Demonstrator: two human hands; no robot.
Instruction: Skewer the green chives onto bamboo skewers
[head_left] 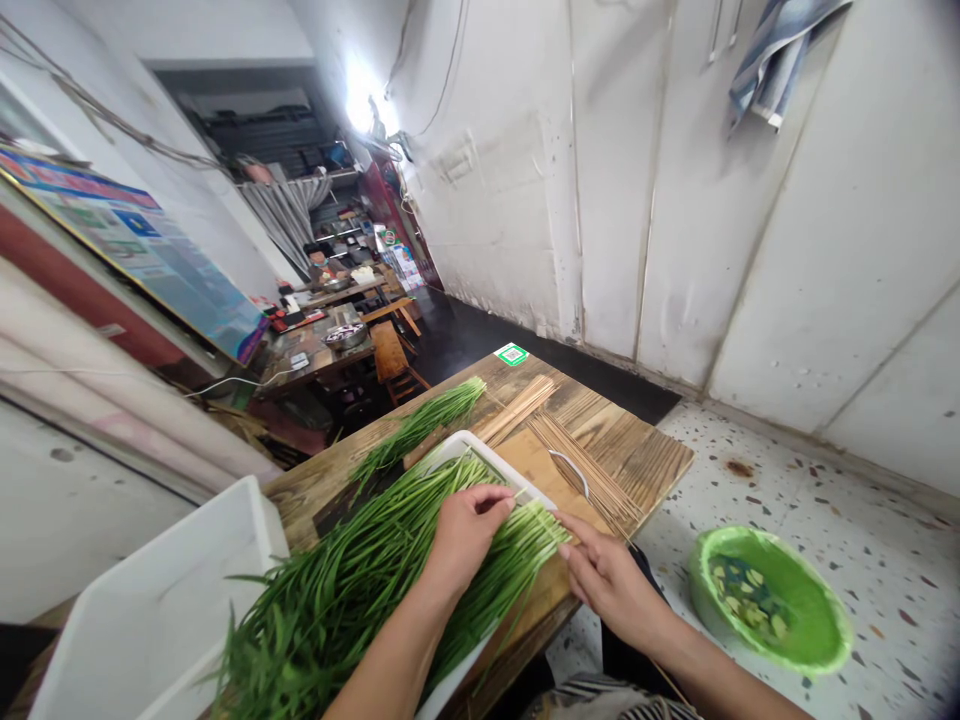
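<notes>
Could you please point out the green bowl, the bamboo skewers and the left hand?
green bowl (814, 622), head view, bare inner wall on its right.
bamboo skewers (607, 490), head view, middle of the fanned bundle.
left hand (463, 535), head view, back of the hand.

Bowl: stood on the floor, right of the table.
Tub: sat at the table's near-left corner.
Sticker: lay at the far corner.

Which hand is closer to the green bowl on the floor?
Right. The right hand is at the table edge, just left of the green bowl; the left hand lies farther left, on the chives.
</notes>
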